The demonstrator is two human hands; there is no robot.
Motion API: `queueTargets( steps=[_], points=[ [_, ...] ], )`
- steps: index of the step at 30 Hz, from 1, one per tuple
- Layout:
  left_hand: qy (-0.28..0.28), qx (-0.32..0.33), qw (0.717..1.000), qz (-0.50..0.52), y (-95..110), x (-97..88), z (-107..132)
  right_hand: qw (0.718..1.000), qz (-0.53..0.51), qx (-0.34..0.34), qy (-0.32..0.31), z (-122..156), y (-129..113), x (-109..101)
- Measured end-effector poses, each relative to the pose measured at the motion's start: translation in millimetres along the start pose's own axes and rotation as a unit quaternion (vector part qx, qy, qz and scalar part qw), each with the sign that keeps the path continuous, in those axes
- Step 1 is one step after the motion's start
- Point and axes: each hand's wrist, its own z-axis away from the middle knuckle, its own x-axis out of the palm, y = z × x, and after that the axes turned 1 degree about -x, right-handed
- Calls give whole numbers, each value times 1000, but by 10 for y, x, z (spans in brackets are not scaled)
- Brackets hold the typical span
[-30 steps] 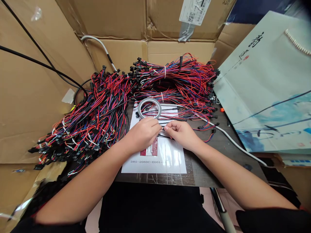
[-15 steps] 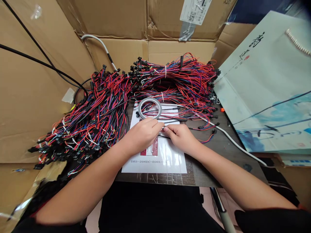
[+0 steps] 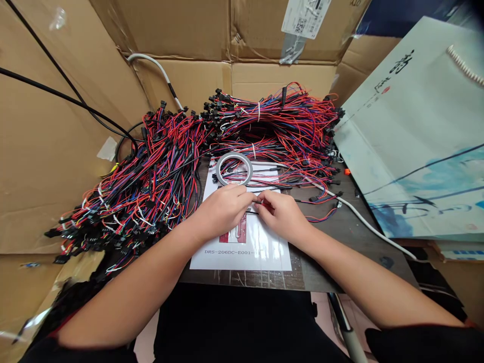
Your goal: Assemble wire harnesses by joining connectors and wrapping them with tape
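Over a printed sheet [image 3: 242, 257], my left hand [image 3: 225, 212] and my right hand [image 3: 283, 214] meet with their fingertips almost touching. Both pinch a thin black-sheathed cable [image 3: 255, 202], mostly covered by the fingers. Thin red and blue wires [image 3: 321, 219] with dark connectors emerge to the right of my right hand; whether they belong to the held cable is unclear. Just beyond my left hand lies a grey roll of tape [image 3: 249, 171], resting over some wires. A dark red picture [image 3: 240, 233] on the sheet is partly hidden by my left hand.
Wire harnesses [image 3: 155, 166] are heaped at the left of the dark table [image 3: 333, 257]. Tied harness bundles [image 3: 280, 118] lie at the back against cardboard [image 3: 204, 78]. A white cable [image 3: 363, 219] crosses the right side, beside a pale paper bag [image 3: 423, 136].
My right hand's fingers have shifted at the pinch, and the thumb is now lower, with more of the black cable showing between the hands. My left hand stays almost in place.
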Motion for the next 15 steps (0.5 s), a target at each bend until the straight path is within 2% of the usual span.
queueTargets(
  steps=[6, 10, 13, 15],
  points=[
    [-26, -20, 999, 28, 0, 14, 4, 1000, 27, -11, 0, 21, 1, -1],
    [-12, -46, 997, 57, 7, 4, 4, 999, 37, -26, 10, 31, 8, 3],
    [15, -44, 997, 58, 5, -6, 6, 1000, -7, 2, -12, 2, 8, -26],
    [39, -28, 997, 55, 0, -13, 9, 995, -80, 38, -45, -26, 18, -60]
  ],
)
